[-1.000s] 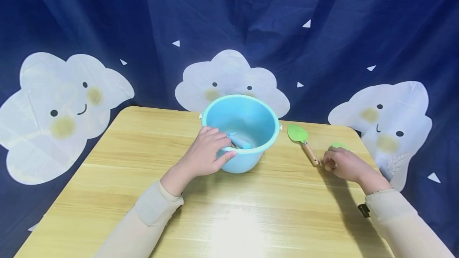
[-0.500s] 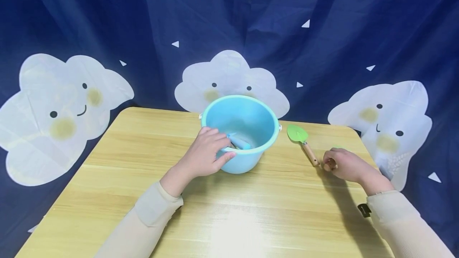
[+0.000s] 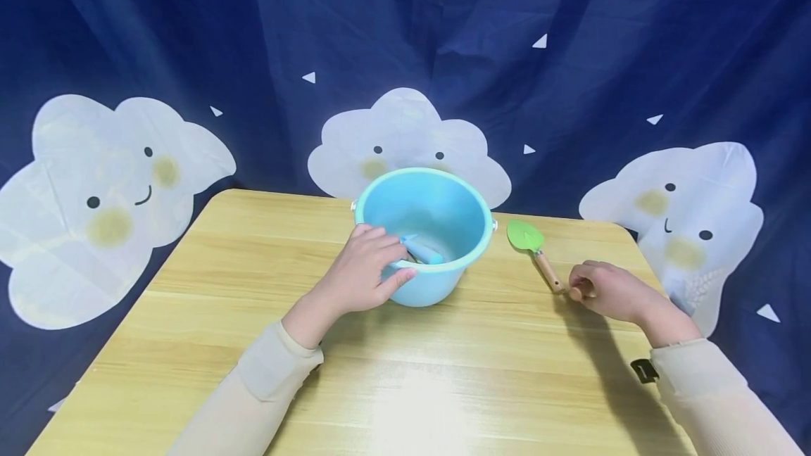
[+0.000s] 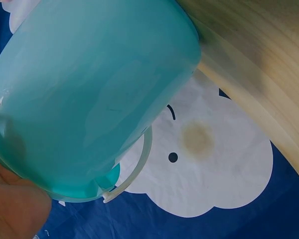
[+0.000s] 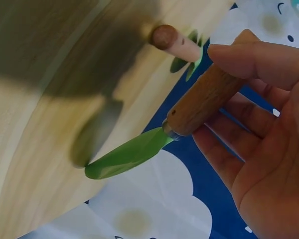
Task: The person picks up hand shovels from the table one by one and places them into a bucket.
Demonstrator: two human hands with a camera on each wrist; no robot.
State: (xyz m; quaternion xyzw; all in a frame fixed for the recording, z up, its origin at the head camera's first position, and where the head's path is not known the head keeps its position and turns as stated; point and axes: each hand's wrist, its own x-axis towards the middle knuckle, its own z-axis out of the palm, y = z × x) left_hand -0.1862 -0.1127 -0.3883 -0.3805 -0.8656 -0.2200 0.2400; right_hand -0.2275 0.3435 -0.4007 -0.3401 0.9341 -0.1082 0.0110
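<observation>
A light blue bucket (image 3: 431, 287) stands upright at the table's middle back. My left hand (image 3: 361, 269) grips its near-left rim, fingers inside and thumb outside; a light blue object (image 3: 423, 252) lies within. In the left wrist view part of the hand (image 4: 20, 209) shows beside the bucket (image 4: 99, 89). My right hand (image 3: 614, 293) pinches the wooden handle (image 5: 204, 102) of a green-bladed tool (image 5: 129, 152), its blade low at the table surface in the right wrist view. To its left lies a green trowel (image 3: 526, 236) with a wooden handle.
The wooden table (image 3: 253, 371) has its back edge close to a dark blue curtain (image 3: 266, 13) with white clouds. The bucket's pale handle (image 4: 139, 167) hangs out at one side. A dark band (image 3: 645, 370) is on the right wrist.
The right hand has shifted very slightly to the left, and the green blade beyond it has gone out of sight in the head view. The left hand and bucket stay put.
</observation>
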